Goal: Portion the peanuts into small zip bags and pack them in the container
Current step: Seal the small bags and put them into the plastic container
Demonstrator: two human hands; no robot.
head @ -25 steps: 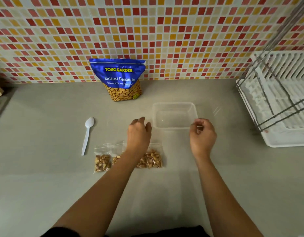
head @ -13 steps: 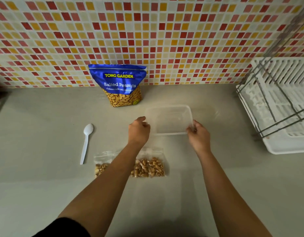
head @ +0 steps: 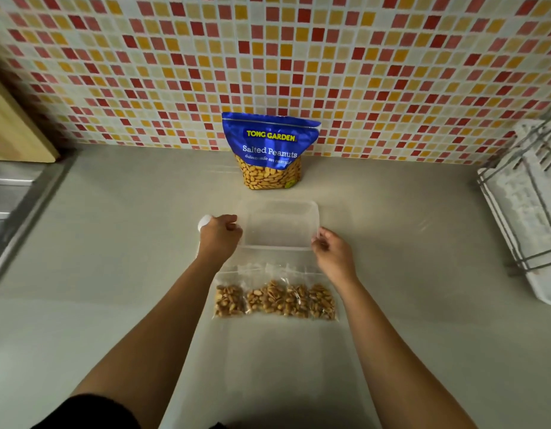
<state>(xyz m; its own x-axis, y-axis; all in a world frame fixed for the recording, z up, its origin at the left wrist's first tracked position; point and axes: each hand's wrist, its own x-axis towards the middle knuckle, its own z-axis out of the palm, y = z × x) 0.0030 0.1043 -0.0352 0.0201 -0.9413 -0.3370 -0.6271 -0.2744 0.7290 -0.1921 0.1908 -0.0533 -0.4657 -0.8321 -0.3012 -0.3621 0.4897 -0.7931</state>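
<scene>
Both hands are on the clear plastic container (head: 279, 226) here, mid-countertop (head: 113, 243), just in front of the Tong Garden salted peanuts pouch (head: 269, 150), which stands upright at the back edge against the tiled wall (head: 361, 72); the left hand (head: 220, 235) has its fingers curled in at the container's left near corner, apparently pinching the rim; the right hand (head: 333, 255) has thumb and fingertips closed on the right near corner; a two-handed hold by the look of it.

Progress: the portioning looks done or close to it; a row of small zip bags of peanuts (head: 275, 300) lies flat and side by side, just nearer the front edge than the container, between the two forearms; they overlap, so an exact count is hard to give. The packing is what's left; the container shows nothing inside.

As for the container itself: shallow, rectangular, rounded corners, so transparent that the grey surface shows straight through; lid off, none in sight. The bags are clear too, nuts settled at the bottom, tops empty and crinkled; whether the zips are sealed I can't tell. The white bowl of a plastic spoon (head: 204, 221) peeks out beyond the left knuckles; a dish rack (head: 528, 212) sits at the right edge.
</scene>
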